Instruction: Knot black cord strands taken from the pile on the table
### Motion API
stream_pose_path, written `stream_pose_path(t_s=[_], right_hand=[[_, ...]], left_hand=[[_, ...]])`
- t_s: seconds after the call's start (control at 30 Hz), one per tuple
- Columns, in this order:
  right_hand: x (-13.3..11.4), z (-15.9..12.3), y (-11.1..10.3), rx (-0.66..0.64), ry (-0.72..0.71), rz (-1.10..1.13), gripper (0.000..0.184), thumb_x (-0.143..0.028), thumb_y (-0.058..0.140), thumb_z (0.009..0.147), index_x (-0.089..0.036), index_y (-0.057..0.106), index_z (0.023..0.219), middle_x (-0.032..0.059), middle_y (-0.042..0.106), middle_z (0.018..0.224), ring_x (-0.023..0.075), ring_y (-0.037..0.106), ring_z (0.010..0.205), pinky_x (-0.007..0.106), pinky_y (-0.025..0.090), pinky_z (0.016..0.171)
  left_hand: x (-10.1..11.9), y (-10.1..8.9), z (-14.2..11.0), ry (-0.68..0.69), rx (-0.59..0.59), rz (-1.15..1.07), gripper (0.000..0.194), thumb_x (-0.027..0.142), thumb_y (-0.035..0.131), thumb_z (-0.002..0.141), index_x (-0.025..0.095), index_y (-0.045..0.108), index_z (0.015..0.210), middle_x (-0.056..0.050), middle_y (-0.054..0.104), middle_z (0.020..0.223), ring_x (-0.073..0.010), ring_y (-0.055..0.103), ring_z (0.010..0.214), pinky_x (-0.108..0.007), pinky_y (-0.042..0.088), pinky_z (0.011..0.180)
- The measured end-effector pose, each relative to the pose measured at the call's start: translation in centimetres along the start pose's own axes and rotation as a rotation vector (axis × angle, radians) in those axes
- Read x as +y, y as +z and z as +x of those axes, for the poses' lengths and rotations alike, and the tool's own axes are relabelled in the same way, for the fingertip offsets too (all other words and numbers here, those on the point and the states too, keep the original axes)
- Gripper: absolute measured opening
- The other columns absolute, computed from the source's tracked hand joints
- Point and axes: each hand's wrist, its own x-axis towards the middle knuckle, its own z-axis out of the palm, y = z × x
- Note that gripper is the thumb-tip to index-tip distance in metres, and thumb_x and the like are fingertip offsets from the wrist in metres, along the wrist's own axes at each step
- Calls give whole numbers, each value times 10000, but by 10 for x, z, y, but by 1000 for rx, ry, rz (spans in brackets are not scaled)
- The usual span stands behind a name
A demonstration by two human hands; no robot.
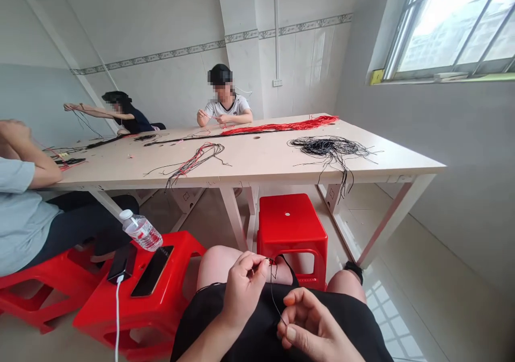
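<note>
While daylight from a barred window (446,27) falls across a tiled wall (306,67), a long pale worktable (257,161) holds a red cord bundle (281,126) laid out straight and a black cord tangle (330,150) still loosely heaped. Above the lap, the left hand (243,292) pinches a thin black cord (272,292) near a small red tip, while the right hand (316,324) pinches it lower down.

I see matt black cord (273,297) — the stool (292,228) glossy red plastic, the tabletop (257,161) smooth pale laminate.
</note>
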Motion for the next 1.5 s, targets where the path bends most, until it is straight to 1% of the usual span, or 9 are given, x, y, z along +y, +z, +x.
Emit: stream_pose_path(t_s=[0.1,0.23,0.33,0.47,0.67,0.87,1.1,1.33,1.5], right_hand=[[5,6,3,97,-34,-98,391,-437,695,741,-210,512,1003,-11,551,763,109,540,619,232,472,566],[2,7,1,249,-289,-620,175,-338,566,847,-179,621,897,46,605,770,154,590,689,257,498,627],[-3,7,-1,278,-538,-931,166,-225,498,882,-178,657,875,61,616,783,149,608,675,243,505,614],[-15,10,-1,256,-666,-1104,170,-175,514,870,-178,674,928,65,608,781,147,597,683,242,512,611],[-35,22,-4,240,-629,-1031,150,-213,537,865,-174,670,925,55,619,748,140,568,679,256,498,627],[-39,28,-7,336,-609,-911,117,-226,557,851,-198,667,877,28,640,700,131,537,626,253,464,587],[-40,29,-8,339,-508,-817,146,-249,560,840,-182,679,891,31,632,718,122,567,626,241,469,577],[-40,29,-6,346,-406,-726,143,-288,563,823,-180,657,832,33,658,728,125,597,630,231,489,564],[-38,29,-10,353,-409,-703,120,-278,564,813,-184,636,791,30,664,737,125,603,630,229,493,565]], left_hand=[[2,1,-2,3,-14,6,227,320,505,870,160,635,775,-46,626,752,-162,599,728,-267,488,659],[0,2,-2,21,-24,17,220,309,510,867,158,631,762,-41,619,735,-154,594,704,-261,488,646],[-2,4,-3,42,-50,27,198,287,518,861,163,633,758,-33,620,724,-147,596,702,-248,488,642],[1,7,-3,29,-113,1,176,272,532,849,172,648,762,-29,642,740,-147,608,724,-248,492,666],[-1,13,1,-179,-237,-203,217,351,567,837,172,687,856,-51,696,854,-177,633,842,-278,492,789],[-7,16,-1,-352,-253,-386,279,421,629,783,157,699,842,-29,658,697,-127,574,613,-219,451,545],[12,10,0,-523,-302,-570,251,392,684,708,148,692,769,7,553,564,-81,462,513,-181,345,440],[15,8,-2,-555,-338,-597,242,377,686,693,141,681,749,-3,542,582,-87,466,526,-186,354,438],[16,7,-2,-522,-359,-565,254,405,681,706,155,692,743,-21,595,623,-99,494,552,-198,378,464]])
